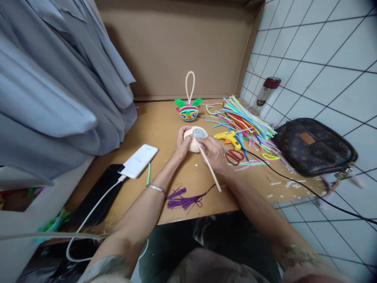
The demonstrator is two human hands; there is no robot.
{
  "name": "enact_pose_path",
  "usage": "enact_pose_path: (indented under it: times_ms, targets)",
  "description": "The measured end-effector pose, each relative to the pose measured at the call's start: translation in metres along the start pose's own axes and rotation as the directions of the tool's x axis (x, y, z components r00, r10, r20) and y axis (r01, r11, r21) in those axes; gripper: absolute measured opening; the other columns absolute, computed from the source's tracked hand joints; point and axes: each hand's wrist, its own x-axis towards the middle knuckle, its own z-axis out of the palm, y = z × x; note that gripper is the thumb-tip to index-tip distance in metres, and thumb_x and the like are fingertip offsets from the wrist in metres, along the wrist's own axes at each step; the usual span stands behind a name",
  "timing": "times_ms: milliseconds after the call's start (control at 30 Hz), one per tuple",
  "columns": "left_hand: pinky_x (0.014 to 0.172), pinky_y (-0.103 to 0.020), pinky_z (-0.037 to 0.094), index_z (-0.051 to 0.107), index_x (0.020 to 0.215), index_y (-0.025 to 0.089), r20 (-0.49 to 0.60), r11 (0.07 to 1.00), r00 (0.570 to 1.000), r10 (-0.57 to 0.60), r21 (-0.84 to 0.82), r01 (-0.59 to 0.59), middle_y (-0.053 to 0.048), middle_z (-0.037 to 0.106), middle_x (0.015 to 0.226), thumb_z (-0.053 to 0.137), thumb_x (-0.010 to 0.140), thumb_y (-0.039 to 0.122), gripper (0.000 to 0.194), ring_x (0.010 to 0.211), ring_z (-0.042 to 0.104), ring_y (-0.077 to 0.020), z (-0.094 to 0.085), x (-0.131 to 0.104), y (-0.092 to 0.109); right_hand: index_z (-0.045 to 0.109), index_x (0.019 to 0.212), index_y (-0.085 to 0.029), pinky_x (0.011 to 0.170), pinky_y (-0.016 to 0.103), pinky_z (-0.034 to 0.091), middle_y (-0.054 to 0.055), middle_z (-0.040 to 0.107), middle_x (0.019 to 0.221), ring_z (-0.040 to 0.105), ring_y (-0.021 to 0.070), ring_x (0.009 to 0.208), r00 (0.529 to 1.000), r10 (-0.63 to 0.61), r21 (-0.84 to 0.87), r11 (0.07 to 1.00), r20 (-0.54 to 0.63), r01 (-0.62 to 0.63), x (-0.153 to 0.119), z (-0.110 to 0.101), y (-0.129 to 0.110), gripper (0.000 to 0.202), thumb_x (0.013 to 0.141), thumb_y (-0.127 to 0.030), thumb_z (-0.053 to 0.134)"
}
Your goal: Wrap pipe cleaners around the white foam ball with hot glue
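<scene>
Between my hands is a round cream-coloured piece (pixel 193 147) with a pale bluish, shiny centre. My left hand (pixel 182 143) wraps round its left side, thumb on top. From it a cream pipe cleaner (pixel 211 171) sticks out towards me, and my right hand (pixel 214 151) pinches at the piece's right side, close to this strip. The right fingertips are partly hidden. Just beyond my hands stands a colourful animal-head ornament (pixel 189 113) with green ears and a cream loop on top. Purple tassels (pixel 184 201) lie on the table between my forearms.
To the right lie a yellow glue gun (pixel 228 138) with a black cord, red-handled scissors (pixel 234 156) and a heap of coloured pipe cleaners (pixel 247 122). Behind them are a bottle (pixel 264 94) and a brown bag (pixel 315 147). A white power bank (pixel 139 161) with cable lies left.
</scene>
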Motion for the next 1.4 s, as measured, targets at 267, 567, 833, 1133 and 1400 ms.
enact_pose_path:
  times_ms: [267, 567, 833, 1133, 1400]
  targets:
    - [0.102, -0.039, 0.054, 0.056, 0.111, 0.024, -0.008, 0.999, 0.999, 0.037, -0.017, -0.037, -0.007, 0.067, 0.118, 0.061, 0.080, 0.041, 0.035, 0.111, 0.064, -0.0232, 0.001, -0.001, 0.002, 0.068, 0.102, -0.022, 0.074, 0.033, 0.046, 0.006, 0.068, 0.089, 0.061, 0.0211, 0.083, 1.000, 0.012, 0.027, 1.000, -0.008, -0.012, 0.001, -0.001, -0.001, 0.017, 0.097, -0.018, 0.053]
    - [0.097, -0.038, 0.056, 0.061, 0.105, 0.024, 0.011, 1.000, 1.000, 0.005, 0.023, -0.005, -0.006, 0.069, 0.120, 0.059, 0.079, 0.037, 0.029, 0.108, 0.065, -0.0241, -0.001, -0.002, 0.009, 0.069, 0.104, -0.022, 0.075, 0.033, 0.046, 0.006, 0.067, 0.091, 0.061, 0.0219, 0.085, 1.000, 0.019, 0.043, 0.999, 0.025, -0.020, 0.000, -0.001, 0.001, 0.018, 0.096, -0.017, 0.053]
    - [0.097, -0.039, 0.057, 0.061, 0.101, 0.024, 0.016, 0.998, 1.000, 0.000, 0.060, -0.001, -0.007, 0.070, 0.122, 0.058, 0.080, 0.035, 0.024, 0.108, 0.066, -0.0242, -0.002, -0.003, 0.011, 0.069, 0.104, -0.021, 0.075, 0.032, 0.045, 0.006, 0.066, 0.092, 0.061, 0.0218, 0.085, 0.999, 0.022, 0.045, 0.999, 0.029, -0.023, 0.000, -0.001, 0.000, 0.018, 0.096, -0.017, 0.053]
    - [0.102, -0.041, 0.055, 0.058, 0.103, 0.025, 0.025, 0.999, 0.999, 0.023, 0.049, -0.024, -0.007, 0.068, 0.126, 0.058, 0.081, 0.037, 0.025, 0.114, 0.066, -0.0244, -0.001, -0.003, 0.008, 0.068, 0.118, -0.022, 0.077, 0.034, 0.045, 0.007, 0.067, 0.092, 0.061, 0.0227, 0.085, 1.000, 0.008, 0.006, 1.000, -0.009, -0.008, -0.001, 0.000, -0.001, 0.025, 0.102, -0.025, 0.050]
    - [0.100, -0.039, 0.056, 0.055, 0.102, 0.025, 0.041, 0.998, 0.999, 0.028, 0.057, -0.030, -0.006, 0.067, 0.130, 0.060, 0.082, 0.032, 0.022, 0.114, 0.066, -0.0237, 0.001, -0.004, 0.013, 0.077, 0.105, -0.027, 0.076, 0.033, 0.041, 0.005, 0.068, 0.091, 0.059, 0.0203, 0.085, 0.997, -0.079, -0.075, 0.994, 0.016, 0.080, -0.001, 0.000, 0.000, 0.026, 0.103, -0.022, 0.052]
